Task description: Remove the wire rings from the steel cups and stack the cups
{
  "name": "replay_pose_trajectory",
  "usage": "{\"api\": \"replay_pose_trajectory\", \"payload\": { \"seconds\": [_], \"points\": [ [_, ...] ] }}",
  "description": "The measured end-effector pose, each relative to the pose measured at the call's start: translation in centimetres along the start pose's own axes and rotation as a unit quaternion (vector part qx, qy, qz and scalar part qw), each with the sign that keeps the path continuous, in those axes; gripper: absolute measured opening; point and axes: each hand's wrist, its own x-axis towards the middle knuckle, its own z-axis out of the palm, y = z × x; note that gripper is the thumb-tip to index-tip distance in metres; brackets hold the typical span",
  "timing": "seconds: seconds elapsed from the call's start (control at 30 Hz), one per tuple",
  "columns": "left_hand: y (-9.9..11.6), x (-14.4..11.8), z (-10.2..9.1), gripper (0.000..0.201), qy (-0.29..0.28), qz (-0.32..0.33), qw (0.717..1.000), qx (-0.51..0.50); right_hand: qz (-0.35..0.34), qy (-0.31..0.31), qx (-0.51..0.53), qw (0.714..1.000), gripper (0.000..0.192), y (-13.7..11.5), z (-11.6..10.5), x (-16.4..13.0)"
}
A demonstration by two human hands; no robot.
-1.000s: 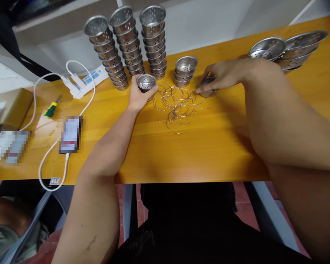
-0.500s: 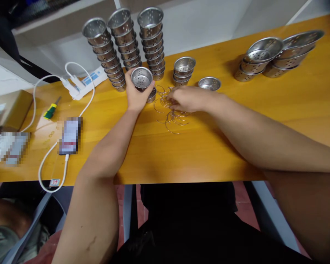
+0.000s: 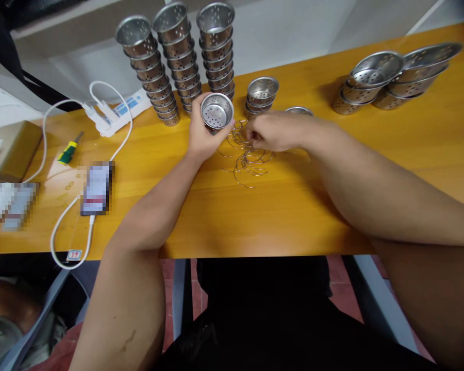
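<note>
My left hand [image 3: 204, 135] is wrapped round a perforated metal strainer cup [image 3: 217, 112], its open mouth tilted up towards me. Just right of it, my right hand [image 3: 268, 131] has its fingers curled and pinched together over a loose pile of thin wire rings [image 3: 247, 162]. What sits between those fingertips, if anything, is hidden. Behind the right hand stands a short stack of strainer cups [image 3: 263, 93]. Another strainer cup [image 3: 299, 111] shows only its rim above my right wrist.
Tall stacks of strainer cups [image 3: 156, 85] stand at the back left; wider stacks [image 3: 371, 77] lean at the back right. On the left lie a power strip [image 3: 127, 111], a screwdriver [image 3: 70, 149], a phone [image 3: 96, 188] on a white cable, and a cardboard box [image 3: 15, 149]. Another person's leg shows lower left.
My left hand has moved right with the strainer cup, closer to the wire rings. My right hand has shifted slightly up and right, its fingers more tightly curled.
</note>
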Motion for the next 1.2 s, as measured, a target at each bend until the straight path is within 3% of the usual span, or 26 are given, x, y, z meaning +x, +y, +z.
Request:
{"api": "replay_pose_trajectory", "payload": {
  "seconds": [0.27,0.47,0.67,0.83,1.03,1.2],
  "points": [
    [-0.6,-0.3,-0.1,0.112,-0.018,0.014,1.0,-0.002,0.015,0.015,0.071,0.997,0.031,-0.8,-3.7,-1.6],
    [-0.5,-0.3,-0.1,0.113,-0.022,0.007,1.0,-0.005,0.025,0.055,0.023,0.998,0.025,-0.3,-5.0,-2.2],
    [-0.9,-0.5,0.5,0.112,-0.036,0.004,0.999,-0.015,0.043,0.104,0.099,0.989,0.023,-0.6,-6.9,-3.3],
    [-0.5,-0.4,0.6,0.115,-0.029,0.002,0.999,-0.024,0.001,0.151,0.137,0.979,0.011,-0.8,-6.8,-4.0],
    [0.0,-0.1,0.3,0.108,-0.019,-0.001,1.0,-0.007,-0.021,0.17,0.225,0.959,0.028,-1.4,-5.8,-4.1],
    [0.3,0.0,0.3,0.098,-0.024,-0.008,1.0,0.002,-0.008,0.183,0.22,0.958,0.032,-3.2,-4.0,-3.2]
  ]
}}
